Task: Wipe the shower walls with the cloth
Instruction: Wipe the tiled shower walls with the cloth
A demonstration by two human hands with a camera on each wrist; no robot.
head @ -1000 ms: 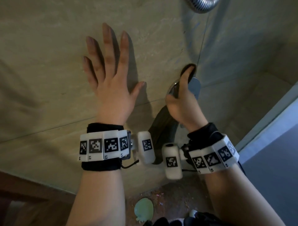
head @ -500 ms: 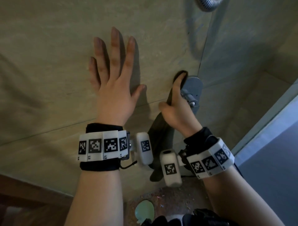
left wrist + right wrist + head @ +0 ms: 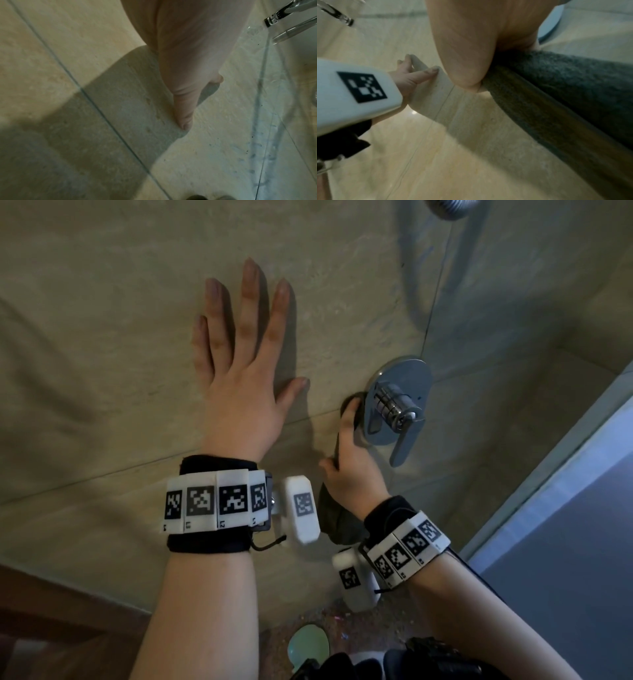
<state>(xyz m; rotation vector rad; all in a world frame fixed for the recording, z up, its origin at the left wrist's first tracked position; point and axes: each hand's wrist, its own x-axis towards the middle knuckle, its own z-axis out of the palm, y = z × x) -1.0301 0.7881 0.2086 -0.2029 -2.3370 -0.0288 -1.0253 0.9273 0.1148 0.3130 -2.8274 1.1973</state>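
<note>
My left hand (image 3: 239,350) lies flat on the beige tiled shower wall (image 3: 102,337), fingers straight and spread; the left wrist view shows its thumb (image 3: 183,108) touching the tile. My right hand (image 3: 349,460) grips a dark grey cloth (image 3: 337,518) and holds it against the wall just left of the chrome valve plate (image 3: 407,385). The cloth hangs down below my palm. In the right wrist view the cloth (image 3: 573,94) runs along the wall under my thumb (image 3: 467,54). My fingertips are hidden behind the cloth and plate.
A chrome lever handle (image 3: 404,440) sticks out from the valve plate, right beside my right hand. A ribbed shower hose (image 3: 448,207) hangs at the top. The glass door frame (image 3: 548,467) stands to the right. A pale green object (image 3: 308,648) lies on the speckled floor.
My right hand has slid the cloth down and to the left, off the valve plate, which now shows in full. My left hand stays flat on the wall.
</note>
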